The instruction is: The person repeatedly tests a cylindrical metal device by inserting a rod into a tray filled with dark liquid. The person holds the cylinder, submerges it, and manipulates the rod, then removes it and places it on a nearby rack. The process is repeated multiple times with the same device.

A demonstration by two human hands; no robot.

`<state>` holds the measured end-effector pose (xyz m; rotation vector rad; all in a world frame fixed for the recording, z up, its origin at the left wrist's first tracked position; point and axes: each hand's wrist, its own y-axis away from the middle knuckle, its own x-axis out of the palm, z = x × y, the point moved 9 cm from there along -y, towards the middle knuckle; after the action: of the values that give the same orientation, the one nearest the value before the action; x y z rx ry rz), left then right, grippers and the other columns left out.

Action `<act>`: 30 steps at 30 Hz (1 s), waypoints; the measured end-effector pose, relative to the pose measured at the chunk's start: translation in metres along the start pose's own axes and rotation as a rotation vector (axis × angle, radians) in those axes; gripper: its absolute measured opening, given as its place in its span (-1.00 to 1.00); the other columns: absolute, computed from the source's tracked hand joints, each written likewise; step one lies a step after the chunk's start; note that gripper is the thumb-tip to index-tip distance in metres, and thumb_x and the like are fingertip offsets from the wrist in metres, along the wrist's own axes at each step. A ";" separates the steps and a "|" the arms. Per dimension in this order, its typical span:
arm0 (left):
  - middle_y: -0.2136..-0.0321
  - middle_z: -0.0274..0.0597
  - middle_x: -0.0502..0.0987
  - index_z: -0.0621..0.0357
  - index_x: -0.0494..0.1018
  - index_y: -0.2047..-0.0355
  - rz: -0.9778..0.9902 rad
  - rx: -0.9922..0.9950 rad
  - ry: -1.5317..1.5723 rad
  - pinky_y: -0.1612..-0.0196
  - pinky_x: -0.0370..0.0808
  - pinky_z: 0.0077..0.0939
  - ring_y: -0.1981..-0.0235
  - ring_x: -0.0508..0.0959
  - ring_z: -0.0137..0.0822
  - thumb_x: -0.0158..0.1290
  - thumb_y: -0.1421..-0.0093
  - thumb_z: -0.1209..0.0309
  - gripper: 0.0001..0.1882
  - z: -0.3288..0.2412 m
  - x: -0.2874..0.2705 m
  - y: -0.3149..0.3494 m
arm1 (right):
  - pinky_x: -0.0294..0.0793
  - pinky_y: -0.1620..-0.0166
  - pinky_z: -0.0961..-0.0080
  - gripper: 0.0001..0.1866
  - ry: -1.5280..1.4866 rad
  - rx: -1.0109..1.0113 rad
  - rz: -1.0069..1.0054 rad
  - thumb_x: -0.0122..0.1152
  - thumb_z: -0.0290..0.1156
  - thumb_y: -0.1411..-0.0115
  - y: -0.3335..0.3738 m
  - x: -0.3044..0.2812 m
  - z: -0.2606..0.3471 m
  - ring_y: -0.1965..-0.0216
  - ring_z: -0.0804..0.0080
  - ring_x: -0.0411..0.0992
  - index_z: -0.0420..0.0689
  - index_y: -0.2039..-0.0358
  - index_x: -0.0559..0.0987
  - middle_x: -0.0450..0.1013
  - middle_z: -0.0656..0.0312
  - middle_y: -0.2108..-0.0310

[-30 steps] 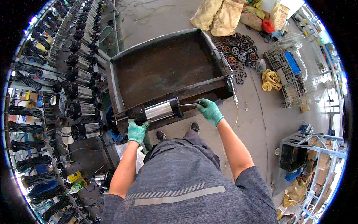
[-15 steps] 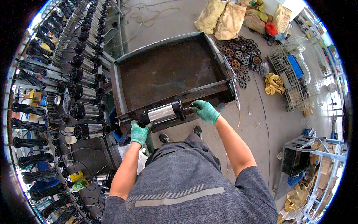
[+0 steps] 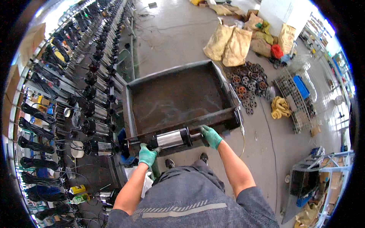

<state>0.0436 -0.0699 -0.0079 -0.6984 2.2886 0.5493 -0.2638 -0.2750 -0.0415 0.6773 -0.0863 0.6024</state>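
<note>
A pump motor (image 3: 170, 139) with a shiny steel barrel and black ends lies sideways along the near edge of the metal tray (image 3: 186, 121). At its left end, my green-gloved left hand (image 3: 147, 155) is closed round the black end part. A thin metal shaft (image 3: 195, 135) sticks out from the motor's right end. My right hand (image 3: 211, 137), gloved alike, is closed at the tip of this shaft, beside a dark piece partly hidden by the fingers. Whether the fingers grip the shaft or that dark piece cannot be made out.
Rows of similar motors (image 3: 99, 130) and coiled black cables (image 3: 36, 131) line the left side. Beyond the tray's right side lie a heap of small wheels (image 3: 249, 85) and stuffed sacks (image 3: 237, 47). A wire basket (image 3: 292, 100) and a blue-framed cart (image 3: 334, 167) stand at the right.
The view has tilted up, so the tray and motor sit lower in the picture. My right hand has come closer to the motor along the shaft. My left hand stays at the left end.
</note>
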 end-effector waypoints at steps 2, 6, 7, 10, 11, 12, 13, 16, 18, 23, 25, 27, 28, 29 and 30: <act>0.13 0.16 0.64 0.30 0.36 -0.03 0.008 -0.037 -0.029 0.00 0.55 -0.15 0.08 0.64 0.11 0.49 0.05 0.05 -0.19 -0.010 -0.001 0.003 | 0.13 0.68 0.41 -0.51 0.041 0.106 -0.007 -0.06 0.16 -0.44 0.003 -0.004 -0.002 0.76 0.47 0.19 -0.02 0.31 0.49 0.29 0.35 0.68; 0.13 0.17 0.64 0.30 0.36 -0.04 0.009 -0.083 -0.040 -0.01 0.55 -0.15 0.07 0.64 0.10 0.49 0.05 0.05 -0.18 -0.019 -0.006 0.007 | 0.26 0.64 0.29 -0.30 0.658 -0.055 0.078 -0.20 0.22 -0.47 -0.005 -0.002 0.019 0.75 0.36 0.32 -0.16 0.49 0.50 0.35 0.21 0.74; 0.13 0.18 0.64 0.30 0.35 -0.04 0.000 -0.062 -0.009 0.00 0.55 -0.15 0.07 0.64 0.10 0.49 0.05 0.05 -0.19 -0.018 -0.007 0.007 | 0.33 0.60 0.26 -0.29 0.738 -0.129 0.098 -0.22 0.21 -0.47 -0.011 -0.004 0.015 0.73 0.31 0.36 -0.19 0.48 0.53 0.37 0.17 0.73; 0.16 0.17 0.64 0.30 0.34 0.00 0.032 -0.079 -0.008 0.01 0.54 -0.13 0.10 0.64 0.12 0.49 0.05 0.05 -0.20 0.007 0.005 -0.001 | 0.51 0.50 0.15 -0.24 0.977 -0.385 0.054 -0.26 0.17 -0.49 -0.059 -0.023 -0.023 0.67 0.18 0.49 -0.29 0.44 0.59 0.45 0.05 0.68; 0.17 0.17 0.64 0.30 0.34 0.02 0.038 -0.091 -0.008 0.01 0.54 -0.13 0.11 0.64 0.12 0.49 0.05 0.04 -0.21 0.006 0.005 0.000 | 0.53 0.44 0.13 -0.28 1.074 -0.438 -0.003 -0.25 0.13 -0.50 -0.060 -0.022 -0.026 0.58 0.11 0.53 -0.28 0.38 0.62 0.50 0.01 0.61; 0.19 0.17 0.65 0.29 0.33 0.03 0.028 -0.113 -0.060 0.02 0.54 -0.12 0.12 0.64 0.12 0.49 0.06 0.02 -0.19 -0.012 0.000 0.003 | 0.55 0.37 0.12 -0.31 1.168 -0.483 -0.083 -0.25 0.09 -0.51 -0.059 -0.027 -0.028 0.50 0.04 0.56 -0.26 0.32 0.64 0.56 -0.03 0.54; 0.18 0.18 0.64 0.30 0.31 0.01 0.032 -0.103 -0.012 0.00 0.54 -0.12 0.11 0.64 0.12 0.50 0.08 -0.02 -0.14 -0.010 0.000 0.006 | 0.53 0.32 0.11 -0.38 1.138 -0.351 -0.078 -0.22 0.05 -0.51 -0.065 -0.030 -0.036 0.43 -0.01 0.56 -0.23 0.25 0.63 0.57 -0.06 0.42; 0.13 0.20 0.63 0.33 0.29 -0.03 0.028 -0.112 -0.064 -0.03 0.54 -0.13 0.06 0.63 0.13 0.51 0.10 -0.05 -0.08 -0.017 -0.001 0.004 | 0.50 0.26 0.13 -0.54 1.065 -0.295 -0.175 -0.15 -0.05 -0.51 -0.076 -0.048 -0.049 0.33 -0.06 0.56 -0.16 0.10 0.61 0.60 -0.09 0.22; 0.09 0.21 0.62 0.35 0.28 -0.04 0.056 -0.145 -0.085 -0.06 0.53 -0.14 0.03 0.62 0.13 0.50 0.10 -0.05 -0.06 -0.015 -0.002 0.006 | 0.52 0.33 0.18 -0.61 0.804 -0.299 -0.207 -0.07 -0.08 -0.49 -0.071 -0.051 -0.045 0.37 0.06 0.59 -0.14 0.09 0.57 0.62 -0.03 0.25; 0.05 0.21 0.61 0.37 0.27 -0.08 0.075 -0.172 -0.059 -0.11 0.51 -0.17 -0.02 0.60 0.14 0.48 0.08 -0.07 -0.04 -0.017 -0.004 0.010 | 0.53 0.29 0.41 -0.69 0.191 0.194 0.192 0.10 -0.18 -0.44 -0.006 -0.020 -0.016 0.30 0.40 0.54 -0.13 -0.01 0.53 0.55 0.24 0.29; 0.04 0.22 0.61 0.37 0.26 -0.08 0.088 -0.172 -0.060 -0.12 0.51 -0.16 -0.03 0.60 0.14 0.48 0.07 -0.07 -0.03 -0.026 -0.004 0.009 | 0.54 0.30 0.42 -0.65 0.172 0.184 0.195 0.13 -0.13 -0.43 0.006 -0.021 -0.005 0.30 0.40 0.53 -0.15 0.00 0.55 0.56 0.25 0.30; 0.02 0.24 0.59 0.37 0.26 -0.09 0.073 -0.158 -0.054 -0.13 0.50 -0.16 -0.04 0.59 0.14 0.48 0.07 -0.07 -0.03 -0.011 -0.002 0.008 | 0.54 0.30 0.39 -0.62 0.166 0.182 0.280 0.15 -0.09 -0.42 -0.003 -0.023 -0.014 0.32 0.39 0.53 -0.17 0.02 0.56 0.56 0.27 0.31; 0.01 0.26 0.58 0.38 0.26 -0.09 0.066 -0.156 -0.053 -0.13 0.50 -0.16 -0.05 0.59 0.15 0.47 0.06 -0.07 -0.03 -0.005 -0.002 0.009 | 0.51 0.32 0.38 -0.58 0.161 0.230 0.257 0.12 -0.02 -0.43 0.016 -0.005 0.007 0.34 0.39 0.52 -0.18 0.13 0.61 0.55 0.27 0.38; 0.00 0.27 0.58 0.38 0.26 -0.09 0.065 -0.178 -0.056 -0.14 0.49 -0.15 -0.05 0.58 0.15 0.47 0.06 -0.07 -0.03 0.002 -0.003 0.011 | 0.50 0.33 0.37 -0.56 0.318 0.256 0.179 0.10 0.00 -0.43 0.008 -0.003 0.003 0.35 0.40 0.51 -0.17 0.16 0.63 0.54 0.27 0.41; 0.00 0.28 0.57 0.38 0.26 -0.09 0.073 -0.189 -0.057 -0.14 0.49 -0.15 -0.05 0.58 0.16 0.47 0.06 -0.07 -0.03 0.002 -0.002 0.012 | 0.49 0.34 0.37 -0.53 0.470 0.278 0.087 0.08 0.02 -0.44 0.001 -0.008 0.001 0.36 0.41 0.51 -0.17 0.20 0.64 0.53 0.27 0.43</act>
<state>0.0382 -0.0587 -0.0051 -0.6820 2.2350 0.8181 -0.2708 -0.2786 -0.0424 0.7860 0.4136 0.8533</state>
